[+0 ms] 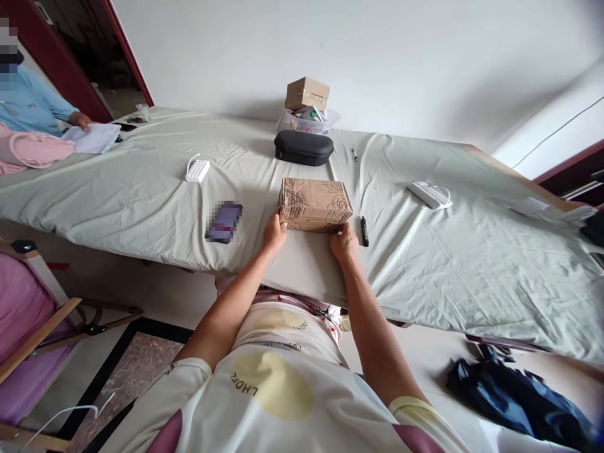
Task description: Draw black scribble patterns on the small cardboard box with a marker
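Left hand [274,231] and right hand [343,242] grip the near corners of a cardboard box [314,203], fingers curled on it. Box rests on sheet-covered tabletop [141,201]; black marker [365,230] just right.

Grey sheet-covered table [141,201], cardboard box [315,204] near front edge, phone [223,221], black case [304,148], marker [365,230], white power strip [429,194], plastic tub [325,124]

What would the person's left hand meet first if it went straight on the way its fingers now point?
The left hand grips the near left corner of the brown printed cardboard box, so that box comes first. Farther along, roughly in line, lies the black oval zip case, though depth is unclear.
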`<state>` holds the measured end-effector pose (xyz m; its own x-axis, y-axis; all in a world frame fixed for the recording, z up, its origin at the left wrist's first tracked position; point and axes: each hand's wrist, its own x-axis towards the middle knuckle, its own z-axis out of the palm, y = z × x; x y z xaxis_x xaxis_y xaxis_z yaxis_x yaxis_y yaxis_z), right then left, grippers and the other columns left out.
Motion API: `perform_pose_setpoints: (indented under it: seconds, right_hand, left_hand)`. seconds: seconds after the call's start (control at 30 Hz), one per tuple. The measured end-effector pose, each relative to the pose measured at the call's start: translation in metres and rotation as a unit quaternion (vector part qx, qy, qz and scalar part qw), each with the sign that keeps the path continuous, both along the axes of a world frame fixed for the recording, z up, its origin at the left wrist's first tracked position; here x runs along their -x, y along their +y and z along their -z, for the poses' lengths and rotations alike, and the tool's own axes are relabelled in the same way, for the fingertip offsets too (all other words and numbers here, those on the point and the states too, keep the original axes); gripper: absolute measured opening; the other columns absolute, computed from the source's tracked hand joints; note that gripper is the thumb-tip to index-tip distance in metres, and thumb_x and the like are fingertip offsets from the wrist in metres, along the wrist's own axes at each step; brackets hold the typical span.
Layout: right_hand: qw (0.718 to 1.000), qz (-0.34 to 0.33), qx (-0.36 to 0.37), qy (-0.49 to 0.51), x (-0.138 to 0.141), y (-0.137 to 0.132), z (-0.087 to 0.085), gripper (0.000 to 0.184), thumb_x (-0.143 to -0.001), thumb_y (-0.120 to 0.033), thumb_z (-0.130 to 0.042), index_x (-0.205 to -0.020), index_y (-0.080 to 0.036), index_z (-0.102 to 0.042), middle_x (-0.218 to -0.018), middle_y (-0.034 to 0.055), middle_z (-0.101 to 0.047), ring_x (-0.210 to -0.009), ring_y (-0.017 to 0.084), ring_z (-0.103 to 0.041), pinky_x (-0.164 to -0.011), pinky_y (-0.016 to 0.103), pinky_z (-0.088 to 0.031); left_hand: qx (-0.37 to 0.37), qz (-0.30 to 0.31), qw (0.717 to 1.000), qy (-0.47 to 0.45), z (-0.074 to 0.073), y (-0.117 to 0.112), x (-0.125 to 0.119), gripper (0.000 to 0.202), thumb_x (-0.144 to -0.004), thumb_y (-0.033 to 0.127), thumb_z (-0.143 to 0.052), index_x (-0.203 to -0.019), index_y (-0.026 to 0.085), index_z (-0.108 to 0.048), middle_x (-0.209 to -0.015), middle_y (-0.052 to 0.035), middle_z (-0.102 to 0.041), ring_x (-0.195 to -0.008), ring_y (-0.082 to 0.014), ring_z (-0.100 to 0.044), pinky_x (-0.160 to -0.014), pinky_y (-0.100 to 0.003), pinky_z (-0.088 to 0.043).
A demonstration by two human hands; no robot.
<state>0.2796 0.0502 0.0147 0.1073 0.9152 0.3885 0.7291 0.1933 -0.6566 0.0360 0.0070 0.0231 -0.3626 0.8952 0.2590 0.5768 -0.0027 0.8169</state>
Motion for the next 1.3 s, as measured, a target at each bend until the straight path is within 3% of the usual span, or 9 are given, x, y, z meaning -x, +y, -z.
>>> perform_pose_setpoints:
  seconds: [0.23,0.4,0.5,0.63,0.83,0.97,1.17,1.3]
  right_hand:
    - [1.0,-0.017,0.006,0.003,0.002,-0.007,-0.009,0.03,-0.082,-0.026,-0.057,-0.111,-0.02,-0.061,-0.104,0.0129,-0.072,-0.104,0.03,-0.065,-0.102,0.05,-0.055]
    - [0.985,-0.011,-0.143,0.098,0.006,-0.018,-0.023,0.046,-0.095,-0.041,-0.051,-0.135,-0.019,-0.057,-0.109,0.0105,-0.07,-0.101,0.025,-0.069,-0.103,0.046,-0.055]
    - [0.962,0.013,-0.225,0.151,0.007,-0.026,-0.032,0.052,-0.099,-0.054,-0.045,-0.135,-0.019,-0.057,-0.105,0.0096,-0.065,-0.102,0.025,-0.067,-0.101,0.047,-0.056]
    - [0.949,0.021,-0.255,0.186,0.006,-0.029,-0.038,0.054,-0.099,-0.061,-0.042,-0.131,-0.021,-0.058,-0.107,0.0108,-0.062,-0.099,0.028,-0.065,-0.094,0.048,-0.057]
    - [0.954,0.004,-0.216,0.21,0.01,-0.026,-0.034,0.053,-0.096,-0.062,-0.045,-0.128,-0.021,-0.058,-0.104,0.0082,-0.062,-0.093,0.023,-0.065,-0.083,0.038,-0.058]
    - [0.974,-0.015,-0.149,0.172,0.007,-0.019,-0.023,0.054,-0.096,-0.066,-0.049,-0.121,-0.02,-0.061,-0.101,0.0074,-0.063,-0.089,0.021,-0.064,-0.08,0.037,-0.058]
    - [0.993,-0.056,-0.064,0.076,0.006,-0.009,-0.006,0.06,-0.087,-0.064,-0.067,-0.131,-0.024,-0.058,-0.108,0.0075,-0.068,-0.086,0.023,-0.064,-0.087,0.045,-0.058]
    - [0.998,-0.047,0.002,0.032,0.008,-0.007,-0.001,0.056,-0.078,-0.054,-0.075,-0.122,-0.022,-0.062,-0.104,0.0078,-0.066,-0.084,0.025,-0.063,-0.088,0.049,-0.058]
  left_hand:
    - [-0.01,0.005,1.0,-0.027,-0.007,-0.004,0.002,0.044,-0.097,0.016,-0.064,-0.141,0.021,-0.062,-0.138,-0.0126,-0.074,-0.131,-0.0287,-0.07,-0.112,-0.041,-0.056]
    - [-0.114,-0.019,0.992,-0.05,-0.016,-0.012,0.003,0.029,-0.108,0.031,-0.053,-0.132,0.019,-0.065,-0.128,-0.0119,-0.077,-0.117,-0.0218,-0.074,-0.105,-0.034,-0.058]
    - [-0.182,-0.026,0.982,-0.036,-0.019,-0.018,0.002,0.032,-0.11,0.037,-0.048,-0.126,0.018,-0.068,-0.126,-0.0134,-0.075,-0.119,-0.0221,-0.072,-0.106,-0.034,-0.057]
    - [-0.211,-0.007,0.977,-0.004,-0.019,-0.022,-0.001,0.035,-0.107,0.044,-0.053,-0.127,0.02,-0.068,-0.125,-0.0135,-0.073,-0.121,-0.0239,-0.07,-0.108,-0.036,-0.057]
    - [-0.203,-0.008,0.979,-0.008,-0.014,-0.017,0.0,0.038,-0.105,0.039,-0.052,-0.134,0.017,-0.064,-0.126,-0.0162,-0.071,-0.118,-0.0243,-0.07,-0.103,-0.035,-0.059]
    - [-0.167,-0.011,0.986,0.011,-0.011,-0.013,0.001,0.042,-0.103,0.035,-0.058,-0.14,0.017,-0.06,-0.134,-0.0178,-0.069,-0.129,-0.0274,-0.066,-0.113,-0.038,-0.055]
    - [-0.082,-0.026,0.996,0.007,-0.006,-0.006,-0.003,0.079,-0.091,0.03,-0.076,-0.16,0.013,-0.04,-0.159,-0.0238,-0.055,-0.151,-0.0325,-0.053,-0.127,-0.042,-0.043]
    - [-0.063,-0.019,0.998,-0.011,-0.004,-0.004,-0.005,0.094,-0.088,0.028,-0.079,-0.166,0.015,-0.028,-0.17,-0.0238,-0.044,-0.157,-0.0333,-0.048,-0.129,-0.044,-0.043]
